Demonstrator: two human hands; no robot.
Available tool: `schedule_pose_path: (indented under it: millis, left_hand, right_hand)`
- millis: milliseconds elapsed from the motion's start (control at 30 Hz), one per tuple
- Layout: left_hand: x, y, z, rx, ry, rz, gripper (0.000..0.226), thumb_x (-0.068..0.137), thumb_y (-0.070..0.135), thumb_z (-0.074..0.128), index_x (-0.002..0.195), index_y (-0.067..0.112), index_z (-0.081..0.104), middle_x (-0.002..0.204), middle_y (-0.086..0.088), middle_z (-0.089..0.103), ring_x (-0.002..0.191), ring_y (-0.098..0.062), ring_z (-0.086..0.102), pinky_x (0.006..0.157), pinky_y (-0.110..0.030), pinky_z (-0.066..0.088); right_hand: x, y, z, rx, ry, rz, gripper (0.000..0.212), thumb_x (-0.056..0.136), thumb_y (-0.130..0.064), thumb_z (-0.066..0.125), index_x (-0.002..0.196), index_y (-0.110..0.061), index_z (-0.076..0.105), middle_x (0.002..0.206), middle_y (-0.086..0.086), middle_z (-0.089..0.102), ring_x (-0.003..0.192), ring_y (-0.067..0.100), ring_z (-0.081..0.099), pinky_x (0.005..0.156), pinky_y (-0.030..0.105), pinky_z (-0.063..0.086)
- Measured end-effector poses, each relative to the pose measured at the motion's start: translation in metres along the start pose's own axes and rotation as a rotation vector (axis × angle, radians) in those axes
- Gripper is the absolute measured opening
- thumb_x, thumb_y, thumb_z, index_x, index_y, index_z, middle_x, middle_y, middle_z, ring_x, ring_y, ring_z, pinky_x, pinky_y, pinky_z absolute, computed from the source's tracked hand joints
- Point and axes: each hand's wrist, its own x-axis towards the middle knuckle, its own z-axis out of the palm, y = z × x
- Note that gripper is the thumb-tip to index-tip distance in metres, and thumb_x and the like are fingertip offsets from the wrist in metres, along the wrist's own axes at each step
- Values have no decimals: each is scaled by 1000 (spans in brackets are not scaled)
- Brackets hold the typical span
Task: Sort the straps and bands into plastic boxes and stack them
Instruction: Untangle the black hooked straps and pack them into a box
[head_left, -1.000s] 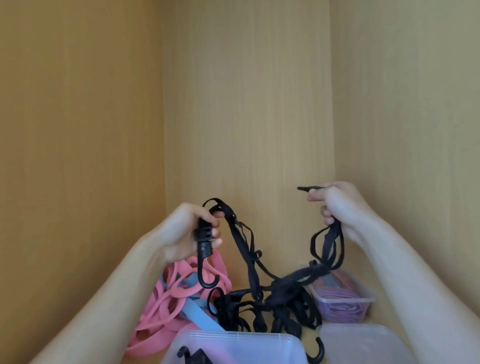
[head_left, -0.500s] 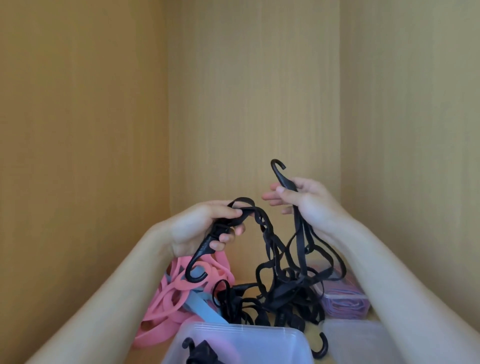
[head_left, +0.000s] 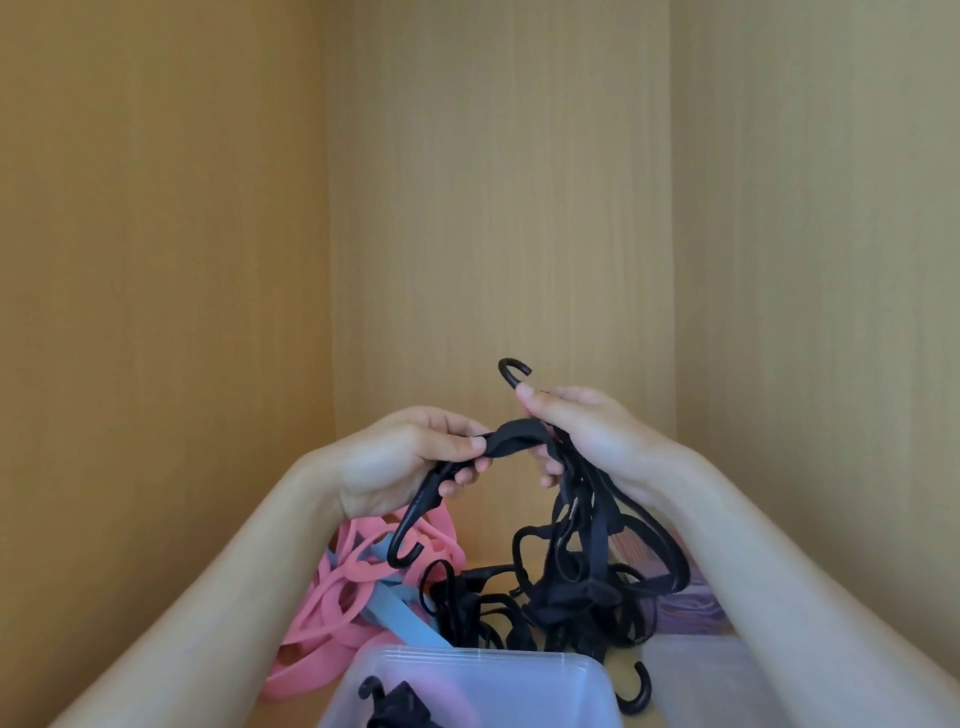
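Both hands are raised above the shelf floor, holding a black strap with hooks (head_left: 514, 441). My left hand (head_left: 405, 457) pinches it near one end, whose hook hangs down below the palm. My right hand (head_left: 587, 431) grips the other end, with its hook sticking up above the fingers. The strap's slack hangs down into a tangle of black straps (head_left: 550, 603) on the shelf. Directly below, a clear plastic box (head_left: 467, 686) holds a black strap. Pink and blue bands (head_left: 353, 587) lie in a pile at the left.
Wooden cabinet walls close in on the left, back and right. A second clear box (head_left: 691, 608) with purple bands stands at the back right. A translucent lid or box (head_left: 696, 675) lies at the bottom right.
My hands have come close together, folding the black strap between them. The right hand's hook now points up, and more strap is gathered in that hand.
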Motion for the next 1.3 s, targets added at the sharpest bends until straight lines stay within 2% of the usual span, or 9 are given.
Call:
schedule_pose_path:
  millis: [167, 267, 467, 567, 767, 900, 1100, 1200, 1300]
  left_hand:
    - [4, -6, -4, 45, 65, 3, 38, 92, 17, 63, 118, -10, 59, 80, -4, 56, 63, -12, 44, 50, -19, 38]
    - [5, -9, -5, 67, 72, -8, 30, 93, 21, 63, 110, -3, 66, 79, -4, 55, 61, -12, 43, 48, -19, 36]
    - [6, -12, -6, 45, 39, -58, 47, 98, 31, 60, 115, -12, 59, 80, -8, 58, 54, -10, 43, 43, -18, 34]
    - [5, -13, -9, 10, 0, -73, 56, 96, 43, 63, 115, -9, 63, 86, -13, 63, 52, -12, 42, 41, -19, 35]
    - [8, -15, -15, 58, -3, -138, 79, 81, 63, 70, 120, -5, 65, 102, -24, 71, 46, -14, 39, 39, -21, 35]
    - [6, -14, -14, 62, -54, -173, 55, 92, 47, 66, 120, -1, 67, 95, -25, 72, 43, -11, 39, 39, -20, 35]
    - [-2, -13, -9, 109, -64, -229, 39, 99, 30, 57, 117, -3, 68, 69, -8, 53, 43, -8, 34, 41, -19, 27]
    - [-3, -10, -10, 95, -73, -207, 34, 95, 27, 61, 111, -2, 70, 68, -8, 50, 44, -8, 33, 42, -19, 26]
    - [-3, -10, -13, 89, -39, -173, 26, 95, 23, 60, 105, 3, 72, 68, -6, 50, 44, -7, 34, 41, -18, 28]
  right_hand:
    - [-4, -1, -1, -81, -133, -28, 70, 67, -67, 81, 104, -11, 59, 65, -2, 52, 51, 11, 43, 48, 23, 37]
    - [-8, -4, -5, -68, -205, -54, 57, 71, -63, 80, 91, -15, 58, 80, 6, 66, 55, 10, 49, 48, 20, 41]
    - [-5, 2, -8, -253, -75, -18, 33, 87, -14, 76, 85, -18, 43, 68, 1, 63, 61, 13, 55, 55, 23, 45]
    - [-3, 5, -11, -254, -32, -45, 29, 90, -9, 70, 85, -16, 43, 67, 4, 61, 64, 18, 56, 64, 30, 46]
    - [1, 11, -15, -444, 36, -46, 25, 91, -15, 70, 88, -16, 46, 65, -1, 68, 64, 12, 59, 65, 23, 45]
    - [1, 10, -18, -501, 68, -51, 27, 89, -15, 73, 87, -16, 45, 66, 0, 66, 67, 16, 56, 70, 32, 45]
    - [-6, 6, -33, -583, 134, -53, 33, 84, -18, 80, 85, -18, 48, 74, -7, 46, 63, 8, 44, 60, 20, 36]
    - [-3, 7, -31, -539, 138, -83, 32, 83, -16, 80, 84, -16, 48, 69, -5, 51, 55, 7, 45, 52, 13, 39]
    - [-1, 7, -29, -516, 82, -61, 30, 83, -17, 77, 82, -16, 47, 66, -3, 59, 60, 13, 51, 64, 25, 44]
